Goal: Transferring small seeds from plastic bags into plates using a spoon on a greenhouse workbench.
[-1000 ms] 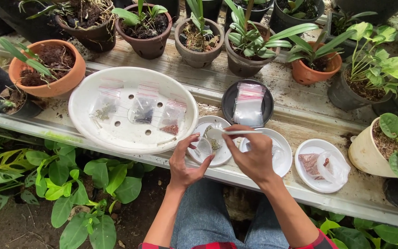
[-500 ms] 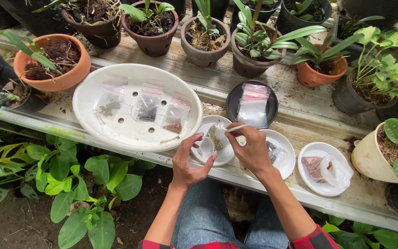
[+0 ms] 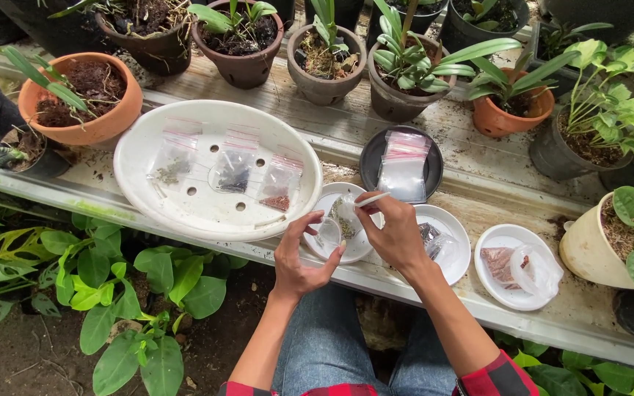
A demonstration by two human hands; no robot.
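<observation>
Since the earlier frame the left hand (image 3: pixel 299 257) has dropped toward the bench (image 3: pixel 478 158) edge, right of the big white tray (image 3: pixel 141 154). Its fingers pinch a small clear bag (image 3: pixel 329 233) over the small white saucer (image 3: pixel 354 253); right hand (image 3: pixel 398 231) fingers grip a white spoon (image 3: pixel 370 199). Best kept low over the saucer.

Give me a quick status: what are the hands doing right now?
Left hand holds small clear bag open over white saucer. Right hand pinches thin white stick above it. Nothing blocking; large white tray alongside.
</observation>
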